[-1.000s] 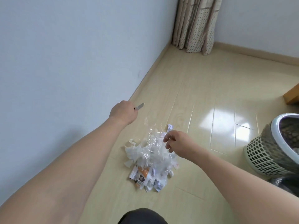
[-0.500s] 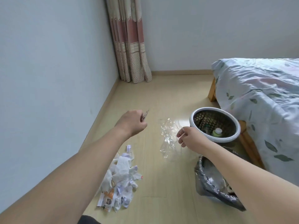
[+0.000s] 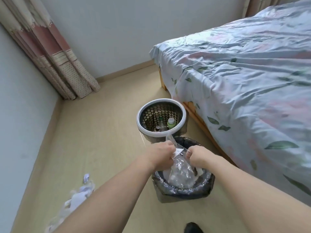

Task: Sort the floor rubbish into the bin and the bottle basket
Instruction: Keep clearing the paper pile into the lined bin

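Head: no legible writing anywhere.

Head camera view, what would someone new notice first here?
Both hands, left hand and right hand, grip a crumpled clear plastic wrapper over the black-lined bin in the middle. Just behind stands the white-rimmed bottle basket holding bottles, beside the bed. Paper scraps lie on the floor at lower left.

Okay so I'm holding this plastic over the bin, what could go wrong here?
The clear plastic wrap hangs from both the left hand and the right hand above the lined bin; being light, it may drift past the rim. The bottle basket stands close behind, so it could land there instead.
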`<state>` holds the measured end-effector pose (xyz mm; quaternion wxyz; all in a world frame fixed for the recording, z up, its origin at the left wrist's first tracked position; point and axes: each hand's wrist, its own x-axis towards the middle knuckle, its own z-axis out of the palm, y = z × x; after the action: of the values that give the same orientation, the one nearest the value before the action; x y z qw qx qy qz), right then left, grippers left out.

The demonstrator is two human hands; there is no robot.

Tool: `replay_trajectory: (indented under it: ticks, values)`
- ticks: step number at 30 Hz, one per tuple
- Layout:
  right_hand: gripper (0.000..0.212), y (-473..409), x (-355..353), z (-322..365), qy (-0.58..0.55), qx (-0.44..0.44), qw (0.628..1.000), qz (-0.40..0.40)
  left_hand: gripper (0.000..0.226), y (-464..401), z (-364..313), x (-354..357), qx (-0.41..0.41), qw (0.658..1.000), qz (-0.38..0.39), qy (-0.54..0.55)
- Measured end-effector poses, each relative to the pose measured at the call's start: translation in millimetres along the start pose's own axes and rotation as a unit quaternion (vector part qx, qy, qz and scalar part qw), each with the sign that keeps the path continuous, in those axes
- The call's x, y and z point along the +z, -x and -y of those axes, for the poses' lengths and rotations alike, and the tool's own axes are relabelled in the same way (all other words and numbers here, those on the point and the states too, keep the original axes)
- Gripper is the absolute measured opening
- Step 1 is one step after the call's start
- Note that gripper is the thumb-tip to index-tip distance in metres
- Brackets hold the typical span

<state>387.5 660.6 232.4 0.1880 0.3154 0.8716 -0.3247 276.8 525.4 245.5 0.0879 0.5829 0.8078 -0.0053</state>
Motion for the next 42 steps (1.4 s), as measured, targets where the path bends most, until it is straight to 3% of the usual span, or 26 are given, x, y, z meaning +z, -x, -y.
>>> replay_trajectory:
  ticks: [3,11,15,18,20,25,28,33,38,42]
  values:
    - [0.026,-33.5,9.8,-24.3,-0.006,0.002,1.000,0.015,0.015,-32.7,-10.6,43.0,0.034,0.996,0.076,-0.038]
    - [0.033,-115.3,49.7,-55.0,-0.023,0.018,0.999,0.043,0.005,-90.6,5.8,133.0,-0.017,0.969,0.236,-0.068]
    - [0.034,-140.9,65.3,-66.3,-0.039,0.025,0.993,0.104,0.027,-111.5,12.5,178.5,-0.022,0.959,0.264,-0.100]
    - [0.022,-157.0,74.2,-70.7,-0.007,0.017,0.991,0.133,0.038,-120.9,15.9,216.1,-0.079,0.950,0.287,-0.090]
    - [0.027,-164.9,81.8,-73.4,0.001,0.019,0.991,0.134,0.042,-122.5,19.1,233.4,-0.099,0.944,0.302,-0.085]
    - [0.023,-168.4,92.5,-79.1,0.013,0.016,0.992,0.127,0.054,-124.6,22.7,234.9,-0.059,0.928,0.345,-0.126]
    - [0.024,-155.3,85.2,-77.2,0.032,0.005,0.994,0.107,0.041,-126.0,18.9,206.2,-0.042,0.922,0.373,-0.091]
    - [0.036,-109.9,53.2,-38.5,0.083,-0.009,0.996,0.012,0.037,-105.0,22.6,122.2,-0.034,0.957,0.282,-0.066]
    - [0.045,-65.6,41.7,47.2,0.144,-0.093,0.983,-0.058,0.018,-37.8,44.1,44.0,-0.027,0.985,0.155,-0.072]
    - [0.040,-41.0,53.0,120.3,0.174,-0.151,0.971,-0.066,0.022,33.9,97.6,10.3,-0.105,0.986,0.099,-0.086]
